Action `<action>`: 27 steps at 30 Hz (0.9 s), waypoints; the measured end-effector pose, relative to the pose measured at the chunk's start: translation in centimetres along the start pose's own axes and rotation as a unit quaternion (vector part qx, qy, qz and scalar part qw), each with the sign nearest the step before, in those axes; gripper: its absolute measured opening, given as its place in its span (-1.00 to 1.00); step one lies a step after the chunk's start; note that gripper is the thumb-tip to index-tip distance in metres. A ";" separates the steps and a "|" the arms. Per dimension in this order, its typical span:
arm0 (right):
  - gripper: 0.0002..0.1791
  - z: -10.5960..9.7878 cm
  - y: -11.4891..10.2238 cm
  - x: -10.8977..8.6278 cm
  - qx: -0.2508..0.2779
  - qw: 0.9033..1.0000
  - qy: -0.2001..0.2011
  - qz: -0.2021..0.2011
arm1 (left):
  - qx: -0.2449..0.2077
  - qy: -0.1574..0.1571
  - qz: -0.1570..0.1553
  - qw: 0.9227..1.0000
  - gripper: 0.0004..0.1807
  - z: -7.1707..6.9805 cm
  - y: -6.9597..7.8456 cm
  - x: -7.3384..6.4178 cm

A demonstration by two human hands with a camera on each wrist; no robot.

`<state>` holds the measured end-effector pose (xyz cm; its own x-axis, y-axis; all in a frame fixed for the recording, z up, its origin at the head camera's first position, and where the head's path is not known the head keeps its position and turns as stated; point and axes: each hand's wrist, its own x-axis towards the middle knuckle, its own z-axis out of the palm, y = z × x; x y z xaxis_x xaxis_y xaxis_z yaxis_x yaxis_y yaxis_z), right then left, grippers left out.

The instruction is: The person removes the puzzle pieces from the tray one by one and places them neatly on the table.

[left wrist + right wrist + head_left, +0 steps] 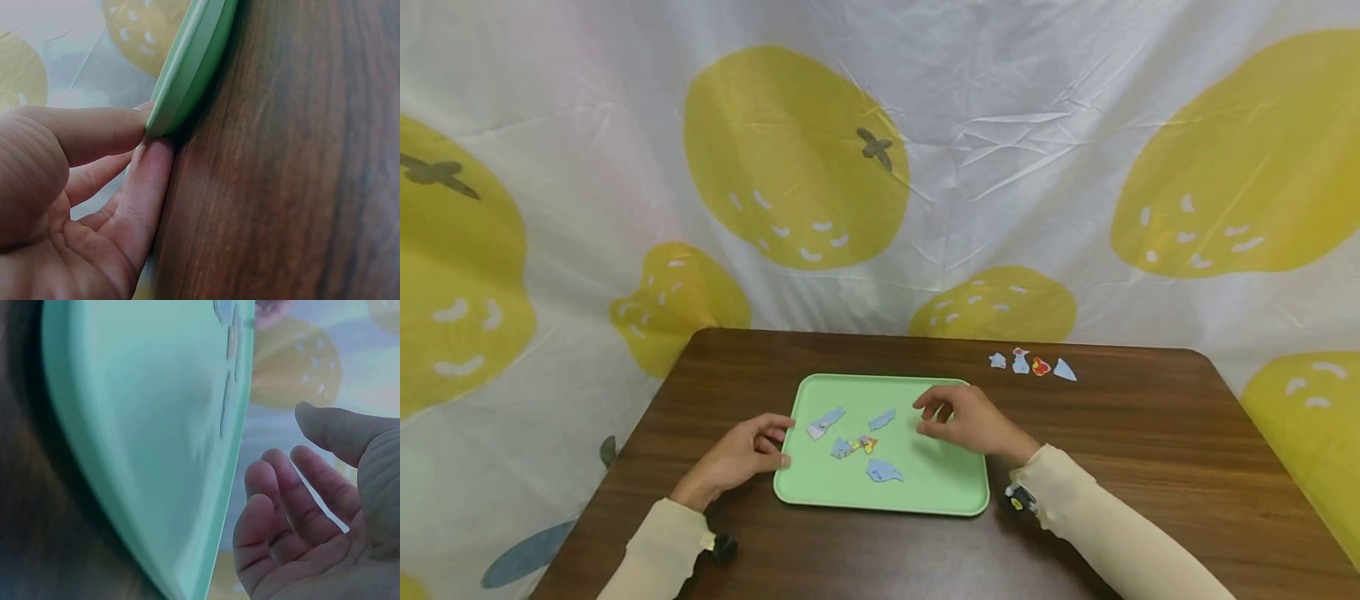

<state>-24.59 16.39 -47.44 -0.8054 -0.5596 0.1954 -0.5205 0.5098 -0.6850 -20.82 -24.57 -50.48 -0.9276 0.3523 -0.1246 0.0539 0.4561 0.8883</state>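
A light green tray (940,492) lies on the table. My left hand (743,452) pinches its left rim; in the left wrist view the thumb (103,134) is against the rim and another finger at the outer side. On the tray lie several irregular paper pieces: a long blue-grey piece (826,422), a small blue piece (882,419), a blue piece (842,448) beside a yellow-orange piece (867,444), and a pointed blue piece (884,471). Over the tray's right part hovers my right hand (958,417), fingers loosely bent, holding nothing.
Beyond the tray, at the back right of the brown wooden table (1135,450), several more paper pieces lie in a row, among them a red-and-yellow piece (1041,367) and a pale triangular piece (1064,370). A white curtain (1000,167) with yellow fruit prints hangs behind.
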 end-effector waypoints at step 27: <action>-0.61 5.7 -3.0 0.6 -0.014 0.994 -0.101 -0.040 | -0.012 0.000 0.003 1.000 -0.33 0.0 0.2 -0.1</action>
<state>-21.85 10.77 -49.29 -0.6888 -0.7179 0.1009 -0.5906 0.4751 -0.6523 -20.69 -24.48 -50.28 -0.9272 0.3550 -0.1195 0.0501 0.4337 0.8997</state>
